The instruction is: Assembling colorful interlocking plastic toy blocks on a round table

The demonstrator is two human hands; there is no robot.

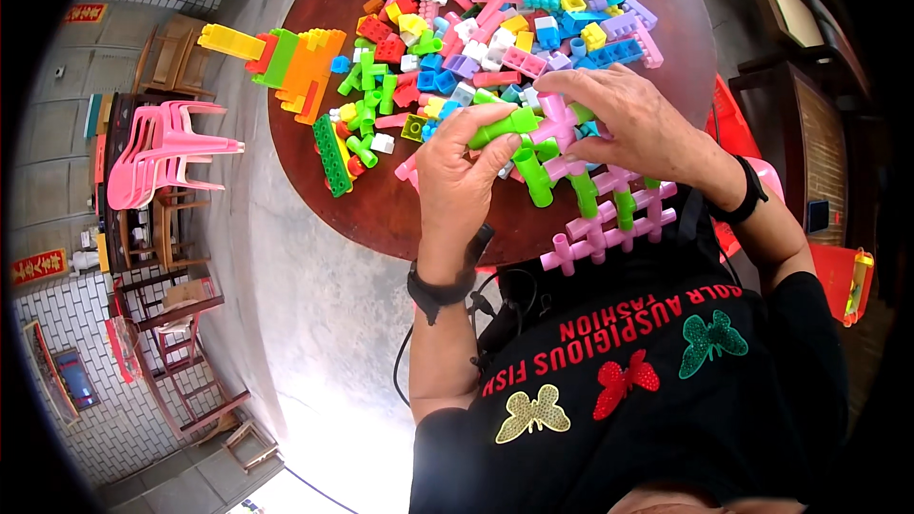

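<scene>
My left hand (455, 164) is closed round a green tube connector (505, 128), pinching it between thumb and fingers. Its end meets a pink tube connector (556, 124), which my right hand (643, 126) grips with thumb and fingers. Both pieces are at the upper end of a lattice of pink and green tube connectors (564, 253), which hangs over the table edge near my body. A green tube (535, 181) points down from the lattice between my hands. My fingers partly hide the joint.
Loose bricks and connectors of many colours lie heaped on the round brown table (381, 214). An orange, green and yellow brick build (305, 71) stands at its left, near a long green brick (332, 154). Stacked pink chairs (171, 152) stand farther left; a red chair (733, 124) is at right.
</scene>
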